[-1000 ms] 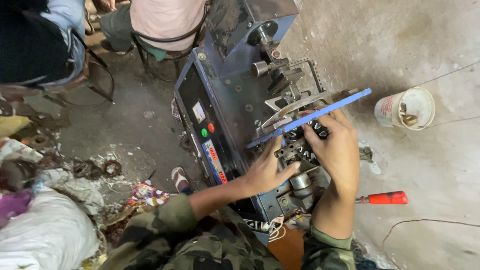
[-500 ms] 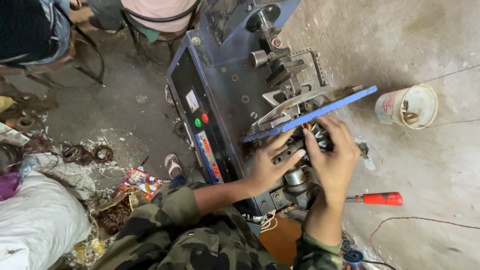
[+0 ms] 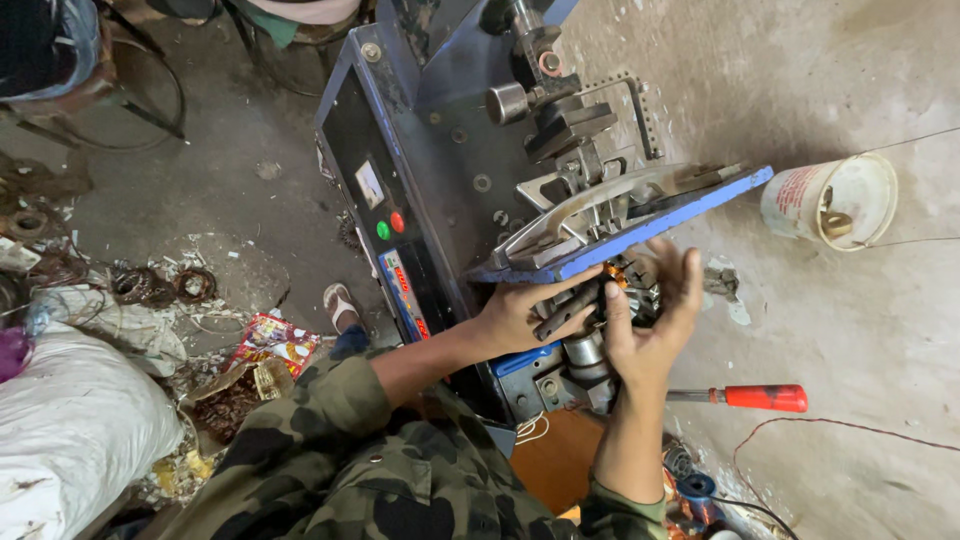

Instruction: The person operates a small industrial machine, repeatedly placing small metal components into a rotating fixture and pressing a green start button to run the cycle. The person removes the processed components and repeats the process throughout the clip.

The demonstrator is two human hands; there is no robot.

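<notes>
Both hands close together under the blue bar (image 3: 660, 222) of the winding machine (image 3: 440, 150): left hand (image 3: 520, 315) gripping the slotted metal core (image 3: 600, 300), right hand (image 3: 650, 320) cupped open against it.

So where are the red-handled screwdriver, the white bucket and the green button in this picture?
Red-handled screwdriver (image 3: 765, 398): head view, on the middle of its red handle.
White bucket (image 3: 795, 205): head view, on its outer side wall.
Green button (image 3: 382, 230): head view, on the button's round face, on the machine's black panel.
</notes>
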